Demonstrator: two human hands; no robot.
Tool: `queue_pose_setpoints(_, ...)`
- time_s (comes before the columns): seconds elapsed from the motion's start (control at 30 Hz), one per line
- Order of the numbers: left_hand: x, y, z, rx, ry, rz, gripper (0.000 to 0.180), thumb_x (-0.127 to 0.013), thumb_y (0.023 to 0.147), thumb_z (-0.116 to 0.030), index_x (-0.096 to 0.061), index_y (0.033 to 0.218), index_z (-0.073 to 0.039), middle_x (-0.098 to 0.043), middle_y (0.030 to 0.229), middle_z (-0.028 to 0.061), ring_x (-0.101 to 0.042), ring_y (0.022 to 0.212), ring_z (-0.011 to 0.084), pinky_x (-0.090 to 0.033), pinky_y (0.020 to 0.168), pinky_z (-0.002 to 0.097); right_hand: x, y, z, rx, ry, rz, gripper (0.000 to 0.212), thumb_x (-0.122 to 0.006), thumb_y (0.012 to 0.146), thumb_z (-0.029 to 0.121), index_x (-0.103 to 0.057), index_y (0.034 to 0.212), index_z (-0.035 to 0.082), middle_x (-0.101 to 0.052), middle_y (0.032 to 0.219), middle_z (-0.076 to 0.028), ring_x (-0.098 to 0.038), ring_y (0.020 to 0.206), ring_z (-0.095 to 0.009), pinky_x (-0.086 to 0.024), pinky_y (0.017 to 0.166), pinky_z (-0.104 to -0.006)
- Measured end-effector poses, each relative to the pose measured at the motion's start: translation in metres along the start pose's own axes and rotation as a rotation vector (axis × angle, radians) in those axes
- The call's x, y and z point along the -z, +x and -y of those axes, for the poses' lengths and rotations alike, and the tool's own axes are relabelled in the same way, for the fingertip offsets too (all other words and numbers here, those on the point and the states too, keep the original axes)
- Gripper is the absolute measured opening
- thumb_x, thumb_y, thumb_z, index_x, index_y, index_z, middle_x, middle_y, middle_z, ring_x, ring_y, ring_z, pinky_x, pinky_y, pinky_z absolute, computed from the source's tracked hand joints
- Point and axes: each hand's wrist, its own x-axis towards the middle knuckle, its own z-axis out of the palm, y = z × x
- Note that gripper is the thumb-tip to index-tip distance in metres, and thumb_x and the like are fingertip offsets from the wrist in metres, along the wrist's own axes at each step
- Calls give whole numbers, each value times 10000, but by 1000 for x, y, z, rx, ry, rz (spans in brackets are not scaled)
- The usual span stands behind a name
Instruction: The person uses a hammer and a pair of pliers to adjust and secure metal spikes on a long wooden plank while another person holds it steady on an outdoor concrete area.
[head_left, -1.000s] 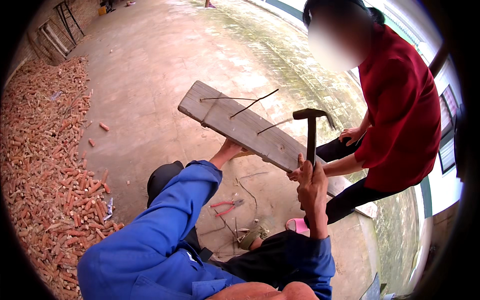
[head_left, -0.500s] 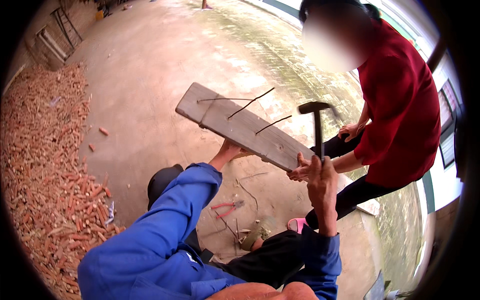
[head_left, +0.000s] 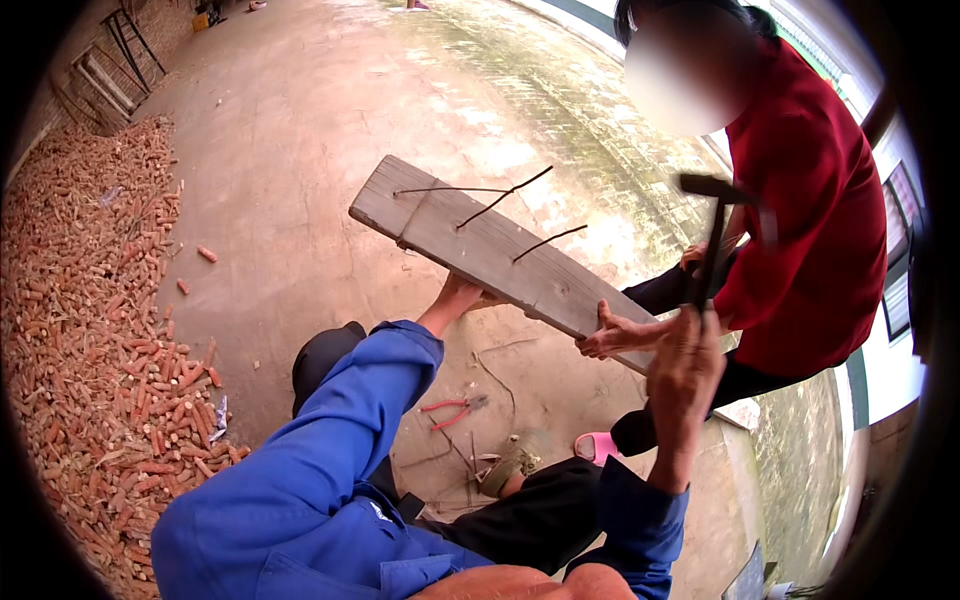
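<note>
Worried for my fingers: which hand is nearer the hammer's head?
Right. The right hand grips the handle below it; the left hand is farther left, at the plank.

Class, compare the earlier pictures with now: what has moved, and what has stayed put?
The right hand has moved the hammer rightward and slightly up in the picture. Nothing was grasped or let go. The left hand stays at the near edge of the board, the other person's hand on it, the pliers on the ground.
</note>
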Motion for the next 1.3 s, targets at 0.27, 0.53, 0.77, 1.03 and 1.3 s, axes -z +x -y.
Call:
queue_pose_setpoints(0.27, -1, 0, -6, 123, -279, 30, 373, -577, 907, -192, -473, 1221, -18, -603, 1053, 97, -632, 862, 182, -569, 618, 325, -44, -18, -63, -8, -203, 258, 232, -463, 977, 176, -542, 1087, -12, -635, 749, -134, -601, 632, -193, -476, 584, -317)
queue_pose_setpoints(0.53, 3, -3, -8, 36, -208, 52, 334, -579, 914, -170, -487, 1166, 29, -593, 1063, 134, -643, 894, 219, -574, 711, 347, -37, -52, -42, -527, 210, 211, 302, -462, 990, 310, -519, 917, 23, -466, 558, -7, -444, 437, -96, -341, 406, -263)
queue_pose_setpoints(0.77, -2, 2, 5, 161, -424, 143, 273, -518, 919, -89, -495, 1170, 15, -621, 1038, 151, -655, 913, 271, -586, 721, 386, -49, -92, -65, -813, 564, 220, 302, -492, 970, 358, -467, 895, 67, -377, 526, 37, -377, 380, -71, -302, 348, -240)
queue_pose_setpoints(1.03, -5, 5, 21, 245, -469, 82, 295, -511, 917, -128, -450, 1199, -65, -624, 1048, 134, -668, 857, 235, -588, 703, 366, -62, -106, -73, -900, 612, 361, 300, -501, 957, 353, -463, 917, 58, -410, 575, 9, -375, 379, -91, -332, 343, -262)
queue_pose_setpoints(1.3, 5, -15, -44, 705, 306, 365, 280, -486, 926, -258, -604, 963, -7, -676, 768, 110, -640, 571, 190, -522, 489, 307, -74, -102, -79, -965, 628, 378, 270, -483, 962, 309, -459, 933, 41, -434, 615, -9, -407, 409, -94, -343, 349, -261)
